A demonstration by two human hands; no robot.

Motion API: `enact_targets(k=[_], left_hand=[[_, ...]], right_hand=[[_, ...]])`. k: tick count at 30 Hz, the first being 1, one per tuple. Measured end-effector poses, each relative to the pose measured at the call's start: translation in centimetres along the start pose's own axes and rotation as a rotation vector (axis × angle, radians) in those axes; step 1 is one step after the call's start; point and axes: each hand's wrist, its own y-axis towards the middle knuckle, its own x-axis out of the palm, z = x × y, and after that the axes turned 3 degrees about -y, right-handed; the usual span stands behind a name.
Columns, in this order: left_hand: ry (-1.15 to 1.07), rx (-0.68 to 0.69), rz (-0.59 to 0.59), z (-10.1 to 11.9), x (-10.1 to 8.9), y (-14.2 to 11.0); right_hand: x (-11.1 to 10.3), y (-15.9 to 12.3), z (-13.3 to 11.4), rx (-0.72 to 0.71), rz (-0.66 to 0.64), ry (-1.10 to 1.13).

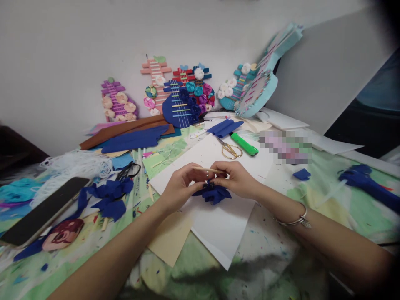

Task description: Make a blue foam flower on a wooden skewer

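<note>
The ruffled blue crepe paper (215,196) is sitting between the two hands, above the white sheets (226,233). The left hand (184,180) and right hand (237,179) are pinching its upper edge under their thumbs, while a thin wooden stick (204,169) is spanning their fingers. From here, a light, even pinch seems best, since hard tugging could be tearing or flattening those folds. Gold-handled scissors (229,147) and a green cutter (245,144) are lying just beyond.
</note>
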Motion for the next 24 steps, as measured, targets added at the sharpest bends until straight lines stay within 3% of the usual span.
enact_targets(k=[16, 24], left_hand=[[0.149, 0.057, -0.049, -0.01, -0.19, -0.14], [0.099, 0.068, -0.118, 0.11, 0.03, -0.15]], right_hand=[[-0.36, 0.12, -0.02, -0.102, -0.003, -0.091], [-0.28, 0.19, 0.13, -0.112, -0.01, -0.11]])
